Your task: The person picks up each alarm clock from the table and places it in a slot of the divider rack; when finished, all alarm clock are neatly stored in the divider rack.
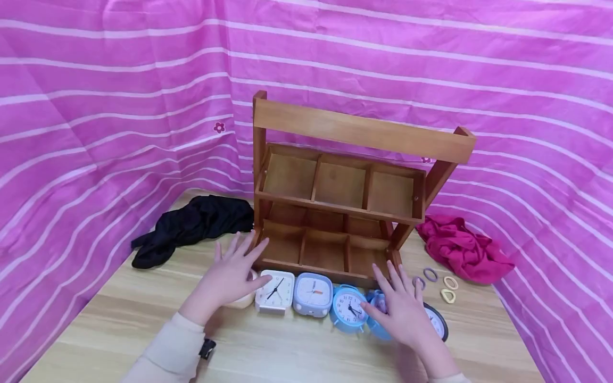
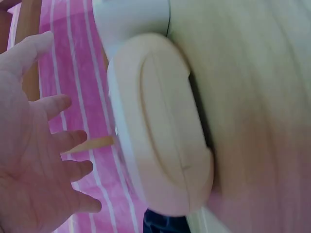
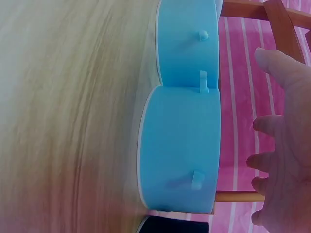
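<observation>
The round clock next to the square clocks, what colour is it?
The round clock is light blue with a white face. The head view shows it best.

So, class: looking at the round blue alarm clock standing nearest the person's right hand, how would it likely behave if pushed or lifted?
The round blue alarm clock stands upright on small feet, so a push would probably tip it. Its round body might then roll. It looks like hard plastic, so likely stiff and light. The right hand hovers open above its neighbour.

The right hand (image 1: 404, 311) hides most of one blue clock (image 1: 378, 314) (face barely showing).
</observation>
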{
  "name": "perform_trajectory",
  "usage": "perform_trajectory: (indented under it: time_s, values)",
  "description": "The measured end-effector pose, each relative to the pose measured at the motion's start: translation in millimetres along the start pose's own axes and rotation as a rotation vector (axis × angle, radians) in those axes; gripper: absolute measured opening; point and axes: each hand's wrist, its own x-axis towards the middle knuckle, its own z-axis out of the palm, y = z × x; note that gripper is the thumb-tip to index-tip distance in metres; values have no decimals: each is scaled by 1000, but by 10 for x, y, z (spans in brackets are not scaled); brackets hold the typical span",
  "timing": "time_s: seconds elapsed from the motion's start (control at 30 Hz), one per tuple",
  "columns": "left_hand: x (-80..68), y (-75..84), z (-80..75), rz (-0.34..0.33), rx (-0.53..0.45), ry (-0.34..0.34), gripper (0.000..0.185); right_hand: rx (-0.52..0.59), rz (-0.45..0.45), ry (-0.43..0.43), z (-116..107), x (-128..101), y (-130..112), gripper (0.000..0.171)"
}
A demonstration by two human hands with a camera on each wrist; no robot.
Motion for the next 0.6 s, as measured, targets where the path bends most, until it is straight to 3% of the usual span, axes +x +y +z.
perform_trajectory:
  time_s: [0.3, 0.47, 0.6]
  values:
    - [261, -438, -332, 40, -240, 28, 89, 40, -96, 36, 18, 255, -228, 91]
    - [525, -650, -542, 59, -356, 10, 97, 81, -166, 18, 48, 497, -534, 90]
    - [784, -689, -628, 23, -423, -19, 108, 93, -244, -17, 102, 697, -863, 84]
